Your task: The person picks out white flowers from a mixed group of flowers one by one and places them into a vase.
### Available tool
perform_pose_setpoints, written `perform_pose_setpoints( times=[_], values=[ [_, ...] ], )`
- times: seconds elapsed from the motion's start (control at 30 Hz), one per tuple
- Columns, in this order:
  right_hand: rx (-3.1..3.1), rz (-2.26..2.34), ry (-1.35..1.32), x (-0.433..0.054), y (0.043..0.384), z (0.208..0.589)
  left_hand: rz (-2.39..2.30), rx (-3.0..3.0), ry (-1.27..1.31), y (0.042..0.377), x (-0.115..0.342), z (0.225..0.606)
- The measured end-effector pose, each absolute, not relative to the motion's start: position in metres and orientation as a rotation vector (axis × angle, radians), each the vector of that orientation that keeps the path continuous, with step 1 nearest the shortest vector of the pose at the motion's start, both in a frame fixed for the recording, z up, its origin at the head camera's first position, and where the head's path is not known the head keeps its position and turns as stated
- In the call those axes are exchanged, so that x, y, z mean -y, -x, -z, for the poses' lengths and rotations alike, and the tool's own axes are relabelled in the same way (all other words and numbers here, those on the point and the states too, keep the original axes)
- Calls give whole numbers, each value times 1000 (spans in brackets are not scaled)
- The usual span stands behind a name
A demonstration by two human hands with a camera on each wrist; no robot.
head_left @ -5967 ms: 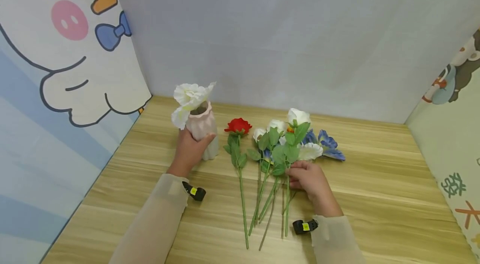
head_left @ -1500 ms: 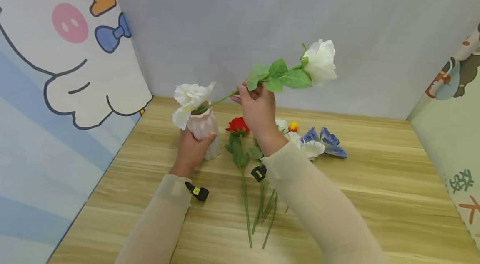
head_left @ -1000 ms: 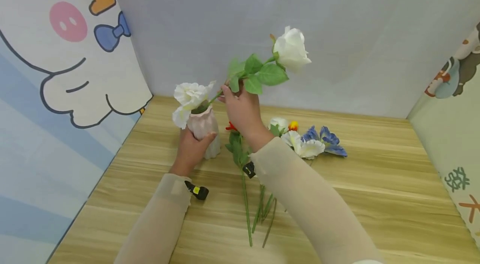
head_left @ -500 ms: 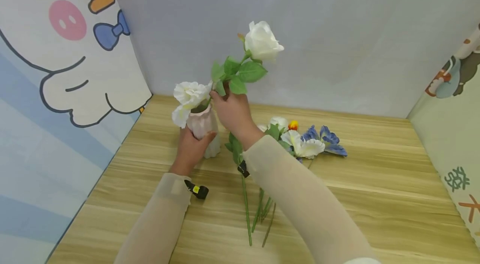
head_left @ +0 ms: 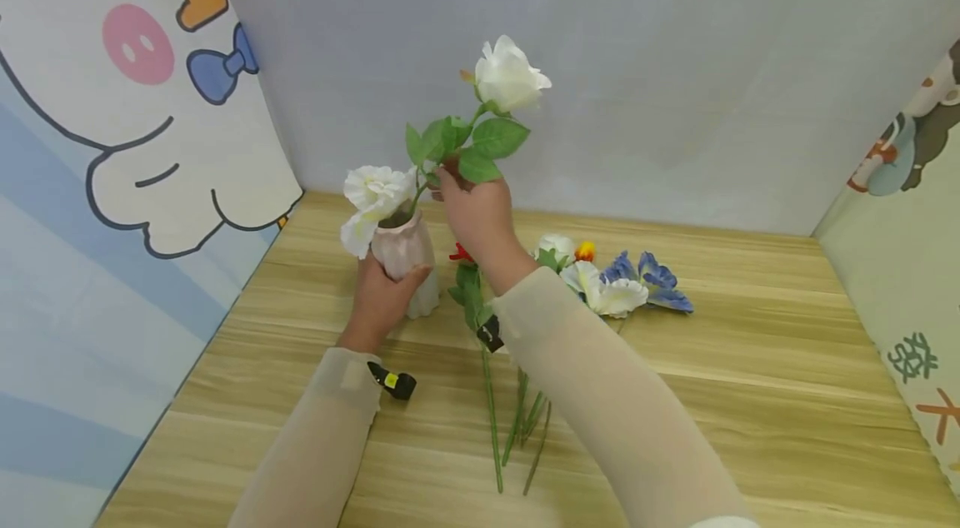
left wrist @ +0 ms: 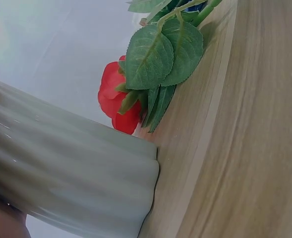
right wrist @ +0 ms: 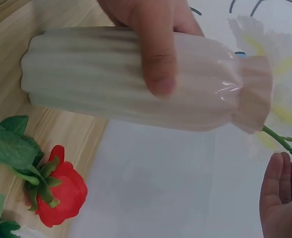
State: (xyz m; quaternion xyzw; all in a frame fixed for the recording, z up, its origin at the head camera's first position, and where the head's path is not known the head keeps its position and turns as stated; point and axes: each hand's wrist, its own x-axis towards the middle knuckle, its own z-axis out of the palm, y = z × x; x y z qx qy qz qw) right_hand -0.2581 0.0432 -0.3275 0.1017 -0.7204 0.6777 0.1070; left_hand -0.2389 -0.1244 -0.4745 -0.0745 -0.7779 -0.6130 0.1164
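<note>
My left hand grips the ribbed vase, pink at the top and pale below, with the thumb across its front. The vase stands upright on the table, its base in the left wrist view. A white ruffled flower leans from its mouth to the left. Beside that, a white rose tilts right, its green stem running into the vase mouth. My right hand is beside this stem below the leaves. In the right wrist view its fingers lie straight, fingertips right at the stem.
On the wooden table lie a red rose, partly hidden by my right arm in the head view, more white flowers, an orange bud and a blue flower. A pale wall cloth stands behind.
The right hand took the white rose from the table and lowered its stem into the vase. The rose now stands more upright, and the fingers have drawn slightly right. The left hand stays on the vase.
</note>
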Motion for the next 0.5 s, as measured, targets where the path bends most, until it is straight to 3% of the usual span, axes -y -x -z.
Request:
perform_pose_setpoints(
  times=[0.5],
  values=[
    [1931, -2240, -79, -36, 267, 321, 1772, 2282, 231, 237, 125, 474]
  ],
)
